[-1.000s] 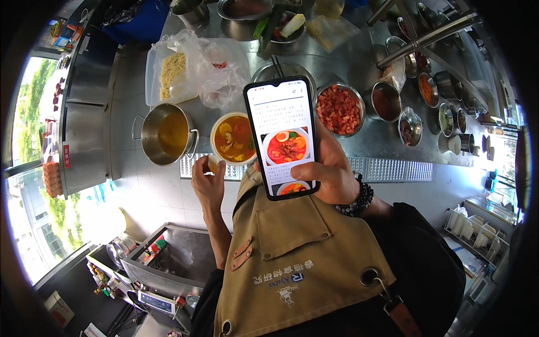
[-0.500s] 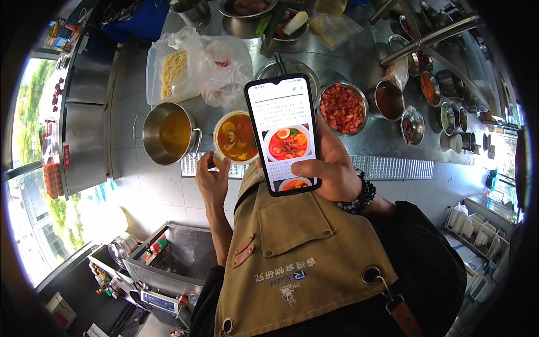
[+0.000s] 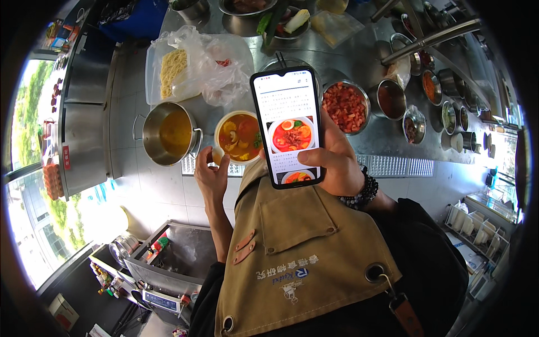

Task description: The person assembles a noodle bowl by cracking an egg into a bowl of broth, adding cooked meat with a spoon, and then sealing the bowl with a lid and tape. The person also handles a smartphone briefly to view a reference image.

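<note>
While the steel counter fills most of my view, little has shifted across the last second: the pot of yellow broth sits where it was, just left of the bowl of red soup. My right hand still holds the phone upright over the bowl of chopped tomato, fingers wrapped round its edge, thumb on the screen. The page there has scrolled upward. My left hand, half curled, pinches a small pale thing at the soup bowl's near rim.
</note>
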Tool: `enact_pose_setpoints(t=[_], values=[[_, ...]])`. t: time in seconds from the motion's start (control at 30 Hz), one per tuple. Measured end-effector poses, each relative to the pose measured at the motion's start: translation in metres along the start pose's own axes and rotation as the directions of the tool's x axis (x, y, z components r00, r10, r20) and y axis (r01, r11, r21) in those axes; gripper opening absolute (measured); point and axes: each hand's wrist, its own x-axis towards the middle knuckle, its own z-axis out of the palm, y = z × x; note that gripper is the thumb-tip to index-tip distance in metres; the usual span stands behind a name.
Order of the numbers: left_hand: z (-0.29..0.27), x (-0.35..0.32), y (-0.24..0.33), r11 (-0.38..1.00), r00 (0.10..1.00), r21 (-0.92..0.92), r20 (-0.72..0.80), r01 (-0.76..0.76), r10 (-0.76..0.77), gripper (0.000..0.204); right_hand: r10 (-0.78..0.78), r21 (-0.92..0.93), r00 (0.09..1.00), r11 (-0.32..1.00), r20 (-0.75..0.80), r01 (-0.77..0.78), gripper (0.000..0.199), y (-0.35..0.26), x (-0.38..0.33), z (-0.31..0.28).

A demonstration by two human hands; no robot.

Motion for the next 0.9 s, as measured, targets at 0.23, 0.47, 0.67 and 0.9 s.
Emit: enact_pose_setpoints(t=[0.23,0.47,0.67,0.9], values=[[-0.009,0.011,-0.008,0.997,0.999,0.082,-0.041,0.011,-0.008,0.041,0.051,0.138,0.999,0.989,-0.01,-0.049,0.076,0.001,0.006,-0.002],[-0.013,0.024,-0.015,0.975,0.995,-0.198,0.025,0.104,-0.101,0.038,0.025,0.156,0.999,0.987,0.025,-0.028,0.063,0.001,0.012,-0.008],[0.003,0.033,-0.017,0.988,0.999,-0.148,0.038,0.034,-0.029,0.04,0.037,0.146,0.999,0.988,0.021,-0.04,0.071,0.002,0.013,-0.005],[0.028,0.059,-0.022,0.954,0.97,0.181,0.09,-0.239,0.226,0.036,0.0,0.174,1.0,0.985,0.022,-0.004,0.064,0.003,0.014,-0.004]])
